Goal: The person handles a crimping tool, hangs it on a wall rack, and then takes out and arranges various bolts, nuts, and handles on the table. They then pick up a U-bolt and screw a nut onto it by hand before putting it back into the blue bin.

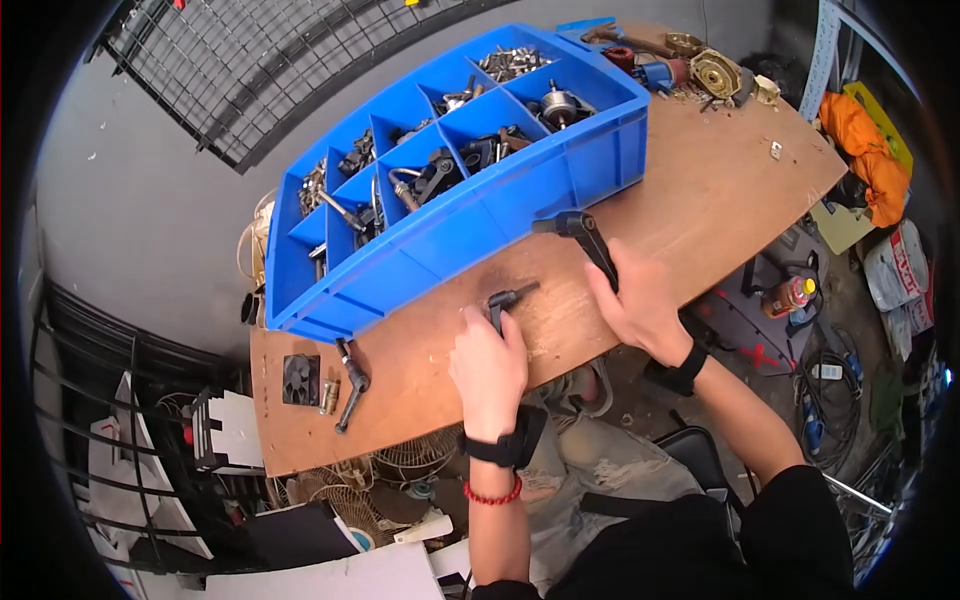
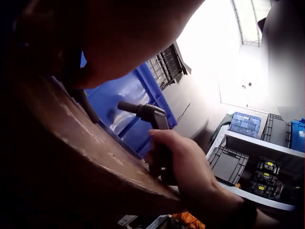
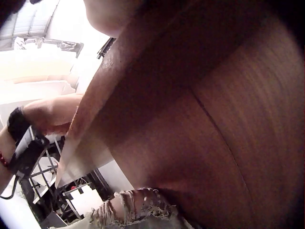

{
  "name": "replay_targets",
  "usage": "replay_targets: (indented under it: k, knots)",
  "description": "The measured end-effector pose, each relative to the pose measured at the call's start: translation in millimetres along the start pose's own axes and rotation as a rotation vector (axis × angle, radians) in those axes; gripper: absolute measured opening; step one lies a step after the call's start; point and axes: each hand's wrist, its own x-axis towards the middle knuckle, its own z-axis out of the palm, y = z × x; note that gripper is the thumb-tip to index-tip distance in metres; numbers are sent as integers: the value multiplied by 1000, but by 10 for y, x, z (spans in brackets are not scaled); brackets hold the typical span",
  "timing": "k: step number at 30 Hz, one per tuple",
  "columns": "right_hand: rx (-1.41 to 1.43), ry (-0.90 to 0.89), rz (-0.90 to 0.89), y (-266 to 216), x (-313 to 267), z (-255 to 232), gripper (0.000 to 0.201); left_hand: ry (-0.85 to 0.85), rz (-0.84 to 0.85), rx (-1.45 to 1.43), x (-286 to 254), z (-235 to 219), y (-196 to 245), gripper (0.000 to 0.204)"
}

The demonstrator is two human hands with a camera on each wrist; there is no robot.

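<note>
In the head view my left hand grips a small black clamping lever by its handle, low over the wooden table, its threaded stud pointing right. My right hand holds a larger black clamping lever by the handle, with the hub and stud raised beside the blue bin's front wall. The left wrist view shows this larger lever too, the thumb lying along its handle. A third black lever lies on the table at the left. In the right wrist view the table's underside covers most of the picture.
A blue divided bin of metal parts spans the back of the table. A small black fan and a brass-coloured fitting lie at the left. Motor parts crowd the far right corner. The table's front edge runs beneath both forearms.
</note>
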Motion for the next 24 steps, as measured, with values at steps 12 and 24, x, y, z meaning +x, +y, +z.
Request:
replay_targets:
  k: [12, 24]
  knots:
    - [319, -120, 13, -273, -242, -227, 18, -75, -160, -395, -782, -356, -245, 35]
    - [164, -118, -372, -330, -953, -622, 30, -138, -166, -399, -778, -312, -329, 35]
